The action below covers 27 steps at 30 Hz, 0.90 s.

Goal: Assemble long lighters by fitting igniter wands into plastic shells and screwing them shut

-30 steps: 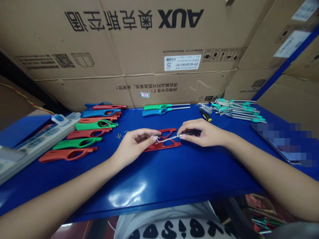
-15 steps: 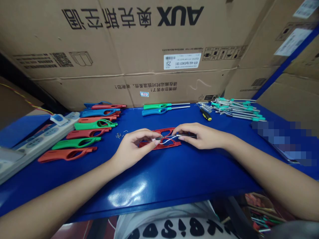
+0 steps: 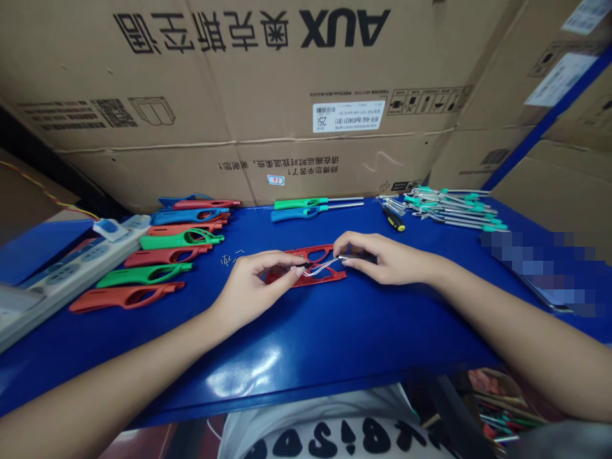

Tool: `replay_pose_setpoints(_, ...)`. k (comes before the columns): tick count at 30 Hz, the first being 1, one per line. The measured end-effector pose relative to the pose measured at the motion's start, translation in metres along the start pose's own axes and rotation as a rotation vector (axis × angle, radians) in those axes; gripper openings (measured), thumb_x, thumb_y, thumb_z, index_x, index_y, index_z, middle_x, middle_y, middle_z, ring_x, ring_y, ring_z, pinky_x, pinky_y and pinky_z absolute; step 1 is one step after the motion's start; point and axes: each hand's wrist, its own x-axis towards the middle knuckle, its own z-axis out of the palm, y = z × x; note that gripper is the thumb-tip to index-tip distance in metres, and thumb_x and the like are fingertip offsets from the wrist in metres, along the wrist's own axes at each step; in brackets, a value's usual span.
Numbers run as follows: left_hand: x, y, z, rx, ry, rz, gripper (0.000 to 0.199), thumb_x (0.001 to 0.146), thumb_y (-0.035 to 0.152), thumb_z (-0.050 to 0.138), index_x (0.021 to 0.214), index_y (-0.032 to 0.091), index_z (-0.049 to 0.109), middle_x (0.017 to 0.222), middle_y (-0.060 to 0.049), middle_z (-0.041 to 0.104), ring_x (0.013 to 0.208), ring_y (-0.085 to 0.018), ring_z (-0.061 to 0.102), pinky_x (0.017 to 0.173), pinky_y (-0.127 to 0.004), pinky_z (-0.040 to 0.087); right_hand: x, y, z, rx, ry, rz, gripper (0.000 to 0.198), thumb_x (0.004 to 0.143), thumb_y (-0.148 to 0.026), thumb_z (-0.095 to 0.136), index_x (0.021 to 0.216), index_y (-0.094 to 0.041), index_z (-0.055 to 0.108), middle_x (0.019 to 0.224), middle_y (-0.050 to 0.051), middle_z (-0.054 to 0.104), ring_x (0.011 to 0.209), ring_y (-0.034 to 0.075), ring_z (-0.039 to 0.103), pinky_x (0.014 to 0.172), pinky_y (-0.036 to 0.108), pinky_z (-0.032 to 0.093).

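Observation:
My left hand (image 3: 261,280) is closed, thumb and forefinger pinching a small black part (image 3: 301,265). Thin white wires (image 3: 321,266) run from it across to my right hand (image 3: 385,258). That hand is also closed, gripping a slim dark rod (image 3: 361,257) with a shiny end pointing left. Its exact kind is not clear, since the fingers cover much of it. Just beneath both hands lie the red lighter casing halves (image 3: 335,276) on the blue table, partly covered by my left fingers.
Several coloured lighter casings (image 3: 165,239) are lined up at left beside a power strip (image 3: 71,274). At the back lie a green and a blue lighter (image 3: 299,213), a screwdriver (image 3: 394,220) and a pile of metal lighter tubes (image 3: 459,210). A large carton (image 3: 268,140) stands behind.
My hands remain over the red casing halves. The white wires between them now show as a looser, spread bundle, and the shiny end at my right fingers shows more plainly.

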Motion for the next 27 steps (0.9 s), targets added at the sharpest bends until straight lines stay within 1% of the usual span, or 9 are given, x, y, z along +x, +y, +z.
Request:
replay_pose_setpoints(4,0.0,0.0,0.001,0.003,-0.014,-0.011,0.016,0.085,0.03,0.073,0.095,0.019,0.08,0.098,-0.006,0.08,0.086,-0.02,0.075,0.074,-0.027,0.058,0.0,-0.001,0.0,0.014,0.003,-0.015,0.017,0.1,-0.021,0.051,0.116,-0.02,0.056,0.105,0.005,0.065,0.086,0.014,0.059,0.078,0.027,0.045)
replay_pose_setpoints(9,0.003,-0.008,0.001,0.023,-0.087,-0.031,0.021,0.09,0.034,0.068,0.099,0.019,0.079,0.103,-0.007,0.08,0.092,-0.022,0.075,0.08,-0.03,0.06,0.001,-0.003,-0.001,0.039,-0.01,-0.066,0.014,0.1,-0.022,0.051,0.111,-0.019,0.059,0.107,0.006,0.066,0.086,0.014,0.059,0.078,0.027,0.046)
replay_pose_setpoints(13,0.005,-0.015,-0.002,0.14,-0.142,0.031,0.022,0.094,0.034,0.063,0.104,0.02,0.078,0.105,-0.007,0.079,0.094,-0.022,0.074,0.081,-0.032,0.059,-0.001,-0.001,-0.001,0.042,-0.039,-0.096,0.016,0.1,-0.022,0.051,0.111,-0.019,0.062,0.109,0.007,0.066,0.089,0.015,0.059,0.08,0.028,0.046)
replay_pose_setpoints(18,0.006,-0.016,-0.006,0.272,-0.149,0.158,0.022,0.096,0.028,0.061,0.107,0.02,0.077,0.102,-0.008,0.078,0.09,-0.02,0.072,0.08,-0.03,0.057,-0.001,-0.001,0.0,0.054,-0.06,-0.12,0.016,0.1,-0.021,0.051,0.111,-0.018,0.062,0.107,0.007,0.067,0.093,0.015,0.061,0.085,0.028,0.046)
replay_pose_setpoints(20,0.006,-0.015,-0.006,0.291,-0.152,0.206,0.02,0.096,0.026,0.06,0.106,0.019,0.077,0.1,-0.008,0.077,0.089,-0.019,0.071,0.082,-0.03,0.056,-0.001,-0.002,0.0,0.043,-0.07,-0.096,0.018,0.1,-0.023,0.051,0.113,-0.018,0.063,0.108,0.007,0.067,0.093,0.015,0.061,0.085,0.028,0.047)
replay_pose_setpoints(24,0.007,-0.015,-0.007,0.319,-0.164,0.24,0.02,0.097,0.024,0.059,0.104,0.018,0.076,0.099,-0.007,0.074,0.088,-0.018,0.07,0.083,-0.03,0.056,0.0,-0.003,0.001,0.074,-0.08,0.037,0.027,0.098,-0.026,0.055,0.124,-0.02,0.056,0.099,0.005,0.067,0.083,0.014,0.061,0.071,0.025,0.049)
replay_pose_setpoints(25,0.007,-0.016,-0.007,0.322,-0.169,0.242,0.02,0.097,0.024,0.058,0.104,0.019,0.076,0.1,-0.008,0.074,0.089,-0.018,0.07,0.083,-0.03,0.056,0.0,-0.003,0.001,0.079,-0.072,0.067,0.029,0.096,-0.025,0.057,0.124,-0.019,0.055,0.097,0.004,0.066,0.082,0.013,0.06,0.07,0.024,0.049)
replay_pose_setpoints(27,0.007,-0.018,-0.006,0.319,-0.175,0.252,0.019,0.097,0.025,0.059,0.103,0.019,0.076,0.1,-0.008,0.074,0.09,-0.019,0.07,0.084,-0.032,0.056,0.0,-0.001,0.001,0.065,-0.045,0.12,0.026,0.093,-0.028,0.063,0.117,-0.018,0.058,0.092,0.003,0.065,0.08,0.013,0.06,0.067,0.024,0.05)
